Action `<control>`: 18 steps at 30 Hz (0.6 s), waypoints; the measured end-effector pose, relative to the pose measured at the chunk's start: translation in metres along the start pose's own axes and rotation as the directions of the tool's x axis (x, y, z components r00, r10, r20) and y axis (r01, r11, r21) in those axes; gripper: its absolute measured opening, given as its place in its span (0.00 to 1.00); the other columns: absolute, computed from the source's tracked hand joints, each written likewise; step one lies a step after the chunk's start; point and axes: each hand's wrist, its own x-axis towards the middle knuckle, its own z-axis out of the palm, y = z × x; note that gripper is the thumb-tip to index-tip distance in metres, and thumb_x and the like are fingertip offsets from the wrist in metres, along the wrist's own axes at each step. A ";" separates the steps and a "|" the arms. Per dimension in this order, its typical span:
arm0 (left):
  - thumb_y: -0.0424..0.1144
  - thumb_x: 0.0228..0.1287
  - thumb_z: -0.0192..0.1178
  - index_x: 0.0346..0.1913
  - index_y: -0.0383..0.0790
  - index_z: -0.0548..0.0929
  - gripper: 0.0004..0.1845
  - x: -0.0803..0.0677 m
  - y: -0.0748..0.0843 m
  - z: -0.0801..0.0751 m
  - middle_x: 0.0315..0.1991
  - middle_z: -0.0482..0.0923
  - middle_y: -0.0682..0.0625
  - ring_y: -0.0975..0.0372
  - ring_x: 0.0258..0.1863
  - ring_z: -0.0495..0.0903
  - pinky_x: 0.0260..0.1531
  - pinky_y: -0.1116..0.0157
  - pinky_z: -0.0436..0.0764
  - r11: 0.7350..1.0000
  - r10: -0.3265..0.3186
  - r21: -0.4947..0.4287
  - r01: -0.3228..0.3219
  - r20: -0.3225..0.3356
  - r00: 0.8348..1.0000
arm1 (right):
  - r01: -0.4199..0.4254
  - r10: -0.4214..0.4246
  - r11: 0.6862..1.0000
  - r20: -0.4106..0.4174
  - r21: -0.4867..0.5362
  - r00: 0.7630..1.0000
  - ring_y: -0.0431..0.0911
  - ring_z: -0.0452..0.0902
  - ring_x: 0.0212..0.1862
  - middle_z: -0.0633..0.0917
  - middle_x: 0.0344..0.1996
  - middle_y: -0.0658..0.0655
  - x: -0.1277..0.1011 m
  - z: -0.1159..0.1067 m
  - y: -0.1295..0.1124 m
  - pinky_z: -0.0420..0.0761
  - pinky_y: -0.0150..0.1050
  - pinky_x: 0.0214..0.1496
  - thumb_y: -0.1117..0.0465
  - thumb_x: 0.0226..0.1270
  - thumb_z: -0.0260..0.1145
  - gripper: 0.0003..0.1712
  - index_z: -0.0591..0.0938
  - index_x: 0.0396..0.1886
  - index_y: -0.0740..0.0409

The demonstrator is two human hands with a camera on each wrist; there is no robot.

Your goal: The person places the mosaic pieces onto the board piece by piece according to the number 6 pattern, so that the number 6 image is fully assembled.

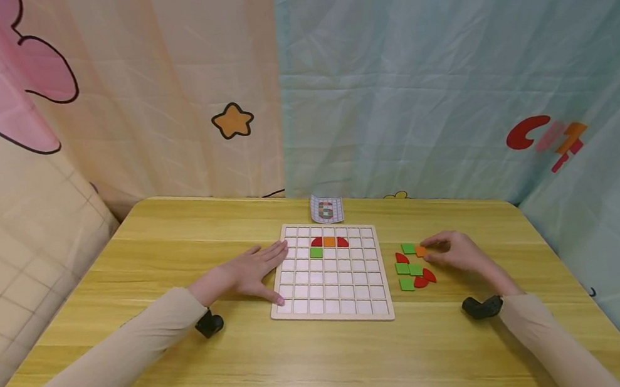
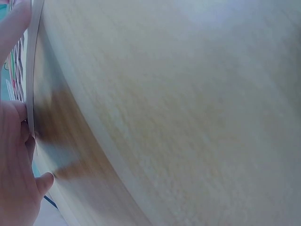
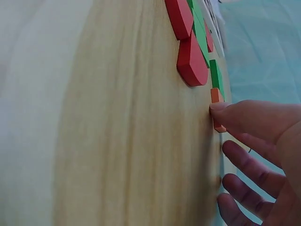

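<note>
Pinching the orange square tile [image 1: 420, 250] right of centre frame, right hand [image 1: 458, 252] should lift it straight, clear of the neighbouring green and red tiles [image 1: 412, 269], while left hand [image 1: 250, 271], fingers spread flat, steadies the grid board [image 1: 333, 308] at its left edge.

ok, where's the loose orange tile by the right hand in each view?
Head: orange tile right of the grid board, at the right hand fingertips.
Left wrist: not in it.
Right wrist: right of centre, under the thumb.
Shared landmark: the red pieces beside it.
</note>
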 end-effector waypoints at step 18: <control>0.75 0.54 0.53 0.77 0.41 0.40 0.60 -0.001 0.001 0.000 0.79 0.33 0.47 0.56 0.78 0.37 0.75 0.48 0.44 1.000 0.007 -0.004 -0.007 -0.003 1.000 | 0.040 -0.035 0.992 0.043 -0.116 0.998 0.56 0.80 0.48 0.87 0.43 0.60 0.005 -0.006 -0.006 0.78 0.56 0.53 0.55 0.59 0.71 0.17 0.86 0.45 0.60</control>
